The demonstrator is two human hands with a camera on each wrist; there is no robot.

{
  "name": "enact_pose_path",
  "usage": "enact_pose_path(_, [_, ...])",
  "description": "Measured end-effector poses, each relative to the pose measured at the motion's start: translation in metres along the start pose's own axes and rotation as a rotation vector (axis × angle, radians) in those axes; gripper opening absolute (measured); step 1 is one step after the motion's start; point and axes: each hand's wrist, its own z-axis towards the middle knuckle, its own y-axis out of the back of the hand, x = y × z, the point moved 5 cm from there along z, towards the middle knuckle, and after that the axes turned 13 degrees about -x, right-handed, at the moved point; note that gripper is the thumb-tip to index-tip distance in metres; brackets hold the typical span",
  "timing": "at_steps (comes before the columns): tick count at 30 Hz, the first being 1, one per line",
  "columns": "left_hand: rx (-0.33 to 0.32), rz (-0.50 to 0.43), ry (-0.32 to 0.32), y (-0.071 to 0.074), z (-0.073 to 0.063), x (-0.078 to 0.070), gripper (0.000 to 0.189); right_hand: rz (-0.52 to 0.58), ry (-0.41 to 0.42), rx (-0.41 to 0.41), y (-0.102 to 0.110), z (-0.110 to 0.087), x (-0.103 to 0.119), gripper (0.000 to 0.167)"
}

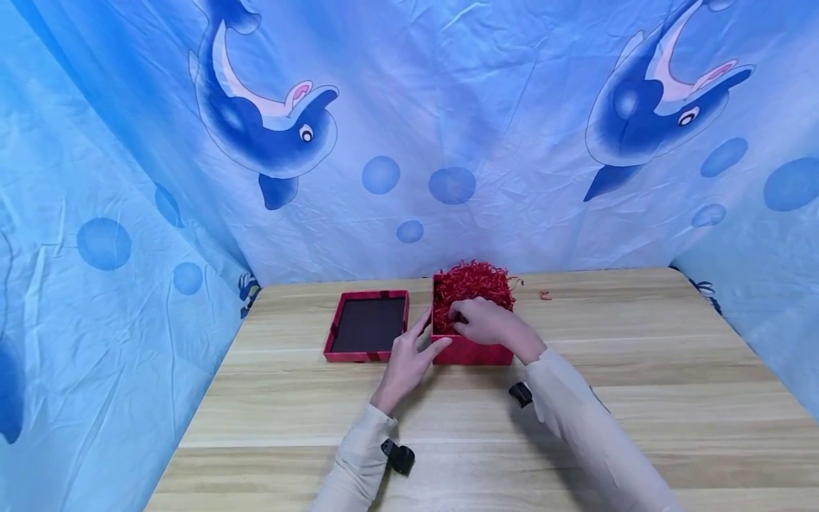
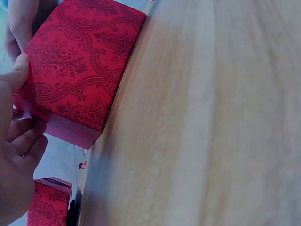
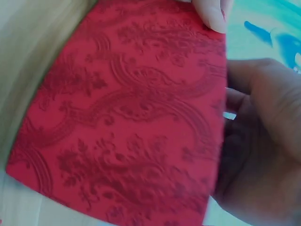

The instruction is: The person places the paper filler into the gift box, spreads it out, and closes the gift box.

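Left of the left grip (image 1: 406, 360) lies a shallow, dark-lined red lid (image 1: 370, 326). That grip clasps the corner of a rectangular, patterned red box (image 1: 473, 351); the right grip (image 1: 488, 321) dips inside among curly red paper shreds (image 1: 476, 281). Digging could spill them. Right fingertips are hidden: I cannot tell their hold.

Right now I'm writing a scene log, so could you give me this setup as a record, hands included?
Box: red, patterned, open, standing on the table
Shredded paper: red, heaped in the box
Loose scrap: red, on the table right of the box
Lid: left of the box, dark inside facing up
Left hand: grips the box's near left corner
Right hand: at the paper in the box, grip unclear
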Motion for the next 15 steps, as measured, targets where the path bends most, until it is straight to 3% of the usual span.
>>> enact_pose_path(5, [-0.007, -0.013, -0.018, -0.001, 0.0, 0.0, 0.074, 0.007, 0.058, -0.112, 0.016, -0.01, 0.004, 0.025])
enact_pose_path(11, [-0.007, -0.03, -0.022, -0.001, 0.0, 0.001, 0.074, -0.13, 0.096, -0.458, 0.032, -0.011, -0.002, 0.029])
enact_pose_path(13, [-0.004, -0.034, -0.013, -0.002, 0.001, 0.001, 0.074, -0.174, 0.058, -0.496, 0.029, -0.008, -0.008, 0.041])
enact_pose_path(15, [-0.003, -0.034, -0.007, -0.002, 0.0, 0.001, 0.074, -0.184, -0.005, -0.463, 0.023, -0.006, -0.013, 0.053])
